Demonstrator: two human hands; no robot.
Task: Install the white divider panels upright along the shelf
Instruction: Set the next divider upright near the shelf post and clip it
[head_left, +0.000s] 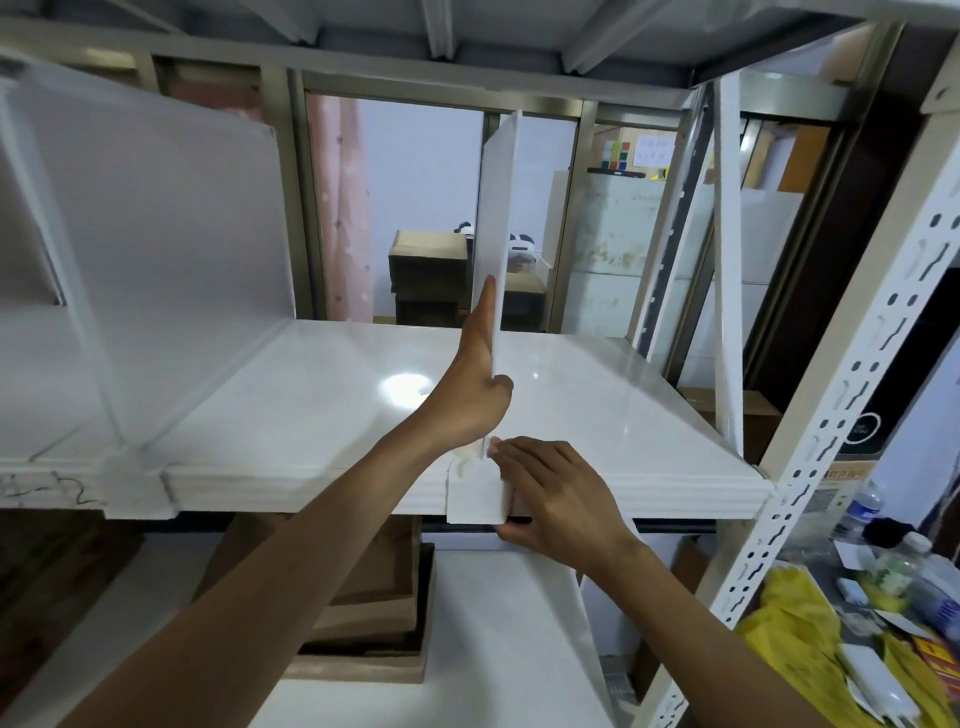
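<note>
A white divider panel (497, 208) stands upright, edge-on to me, in the middle of the glossy white shelf (311, 395). My left hand (474, 384) lies flat against its left face with the thumb hooked round its near edge. My right hand (556, 493) grips the white clip bracket (475, 499) at the panel's foot on the shelf's front lip, thumb underneath. A second divider (156, 218) stands upright at the left in its own bracket (137, 488). A third divider (727, 270) stands upright near the right end.
A perforated white upright post (852, 395) frames the right side. Below lies a lower white shelf (498, 639) and stacked cardboard boxes (363, 597). Bottles, a yellow bag and small items crowd the lower right (857, 597). Metal beams run overhead.
</note>
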